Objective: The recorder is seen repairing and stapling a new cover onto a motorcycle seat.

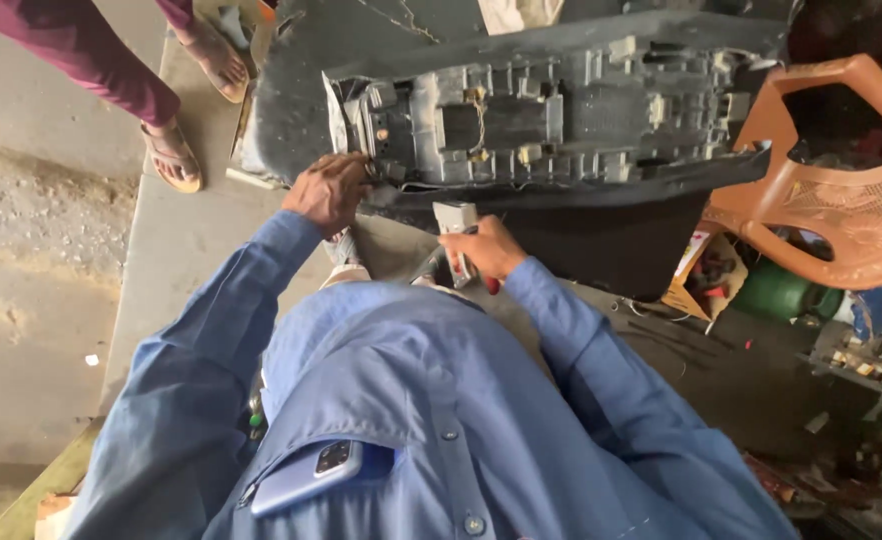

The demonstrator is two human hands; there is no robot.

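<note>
An upturned motorcycle seat (551, 110) lies in front of me, its grey plastic underside with ribs and clips facing up. A black cover (581, 235) hangs loose along its near edge. My left hand (331, 190) grips the cover at the seat's left near corner. My right hand (481, 250) holds a grey staple gun (454, 222) with a red handle part, its head pointing up at the seat's near edge. My blue shirt sleeves fill the lower part of the view.
An orange plastic chair (841, 190) stands at the right. Another person's legs in maroon trousers and sandals (176, 155) are on the concrete step at upper left. A green can (776, 293), a box and scattered parts lie at lower right.
</note>
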